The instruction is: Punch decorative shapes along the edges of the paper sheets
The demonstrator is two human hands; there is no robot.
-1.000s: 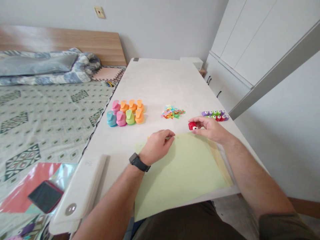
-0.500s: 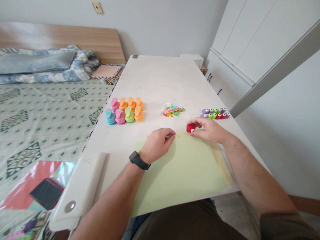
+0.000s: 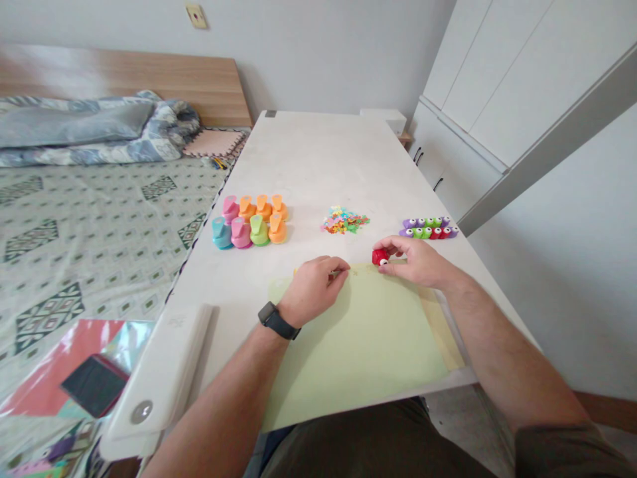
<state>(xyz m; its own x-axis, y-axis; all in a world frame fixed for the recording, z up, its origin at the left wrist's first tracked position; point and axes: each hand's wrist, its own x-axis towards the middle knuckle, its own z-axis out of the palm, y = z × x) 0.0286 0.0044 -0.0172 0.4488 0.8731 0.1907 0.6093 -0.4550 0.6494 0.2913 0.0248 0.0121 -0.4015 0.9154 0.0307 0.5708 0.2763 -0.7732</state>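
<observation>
A large pale green sheet of paper (image 3: 363, 345) lies on the near end of the white table, with a yellowish sheet (image 3: 442, 325) showing under its right side. My left hand (image 3: 318, 285), with a dark watch at the wrist, pinches the paper's far edge near its middle. Between the thumb and fingers of my right hand (image 3: 418, 261) is a small red craft punch (image 3: 379, 256) with a white round button, at the same far edge. Small marks show in the paper between my hands. Whether the punch's jaw is around the paper is too small to tell.
Beyond the paper lies a heap of colourful paper cutouts (image 3: 344, 220). Larger punches (image 3: 259, 229) stand in two rows at left, small punches (image 3: 430, 229) at right. A long white device (image 3: 159, 378) lies at the table's left edge; a phone (image 3: 94, 385) is on the bed.
Both hands and the red craft punch keep nearly the same place and hold. The whole view has shifted very slightly.
</observation>
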